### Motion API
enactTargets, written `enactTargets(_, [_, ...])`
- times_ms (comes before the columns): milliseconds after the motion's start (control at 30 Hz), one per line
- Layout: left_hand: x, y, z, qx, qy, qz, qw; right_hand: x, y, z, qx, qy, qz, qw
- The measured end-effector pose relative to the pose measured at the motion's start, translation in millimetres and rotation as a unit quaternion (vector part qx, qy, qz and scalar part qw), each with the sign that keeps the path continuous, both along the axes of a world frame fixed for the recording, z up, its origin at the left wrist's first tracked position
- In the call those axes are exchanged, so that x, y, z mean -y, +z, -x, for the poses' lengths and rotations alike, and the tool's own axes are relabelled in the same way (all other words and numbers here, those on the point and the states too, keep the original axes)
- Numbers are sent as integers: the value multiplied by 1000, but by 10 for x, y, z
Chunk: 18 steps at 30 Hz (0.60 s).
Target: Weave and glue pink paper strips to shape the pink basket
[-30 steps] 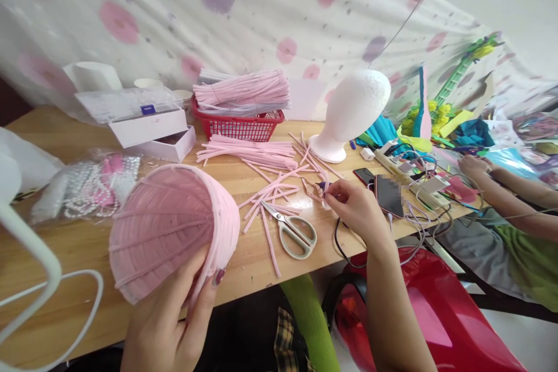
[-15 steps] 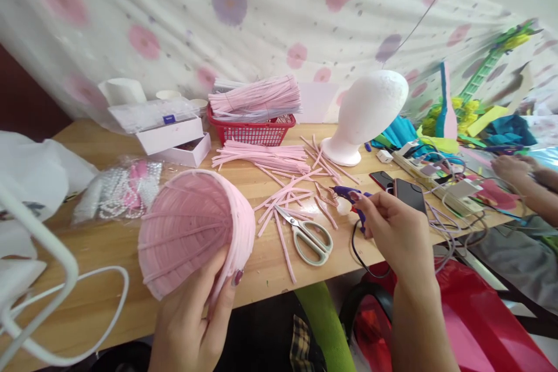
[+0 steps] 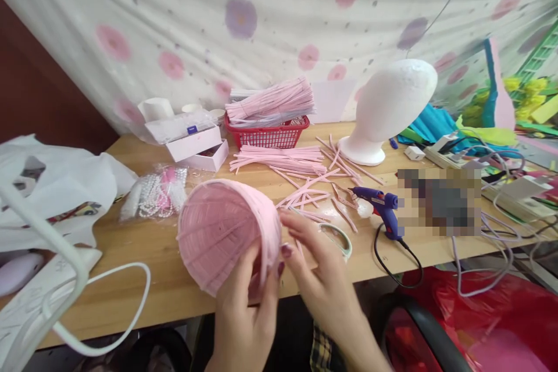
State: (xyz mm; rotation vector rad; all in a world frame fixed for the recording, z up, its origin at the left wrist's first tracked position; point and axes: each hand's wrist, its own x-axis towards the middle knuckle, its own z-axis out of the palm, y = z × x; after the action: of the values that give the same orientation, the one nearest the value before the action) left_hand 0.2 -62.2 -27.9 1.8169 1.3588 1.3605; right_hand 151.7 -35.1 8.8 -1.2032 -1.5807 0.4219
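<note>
My left hand [image 3: 242, 314] grips a pink bowl-shaped cap [image 3: 222, 232] made of glued strips, its dome turned toward me over the table's front edge. My right hand [image 3: 316, 267] has its fingers at the cap's rim, thumb and forefinger pinched near the rim; whether they hold anything is hidden. Behind that hand lie scissors [image 3: 340, 236], partly covered. A blue glue gun [image 3: 381, 208] rests on the wooden table [image 3: 143, 244] to the right, its black cord hanging off the edge. Loose pink strips [image 3: 300, 186] are scattered in the middle.
A red basket [image 3: 270, 133] with bundled pink strips stands at the back, next to a white foam head [image 3: 387, 107] and white boxes [image 3: 194, 142]. A bag of pearl beads [image 3: 154, 195] lies left. White plastic bag and a white tube frame [image 3: 65, 256] at far left; cables and a power strip [image 3: 501, 192] right.
My right hand let go of the glue gun, which now lies on the table, and came left to the cap's rim. The view swung left and closer.
</note>
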Motion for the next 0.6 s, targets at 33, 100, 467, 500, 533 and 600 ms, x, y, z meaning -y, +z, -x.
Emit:
enactTargets(33, [42,-36,-44,19,-16,24,999,32,-31,60,1,10,1,1000])
enactTargets(100, [110,-81,-87,58,-46,70,995,83,-76,122,10,10,-15,1000])
enactTargets(467, [-22,171,-137,205,-239,110,943,-44,49,-13,50,-10,-167,985])
enactTargets(500, [42,205,-112,123,-201,94,967,-103,52,-29,52,-19,-187,981])
enactTargets(533, [113,249,-59,24,-148,70,986,-167,54,-47,56,-25,-204,977])
enactTargets(600, [236,365,132,-114,-55,11,992,-306,51,-87,73,-26,-245,966])
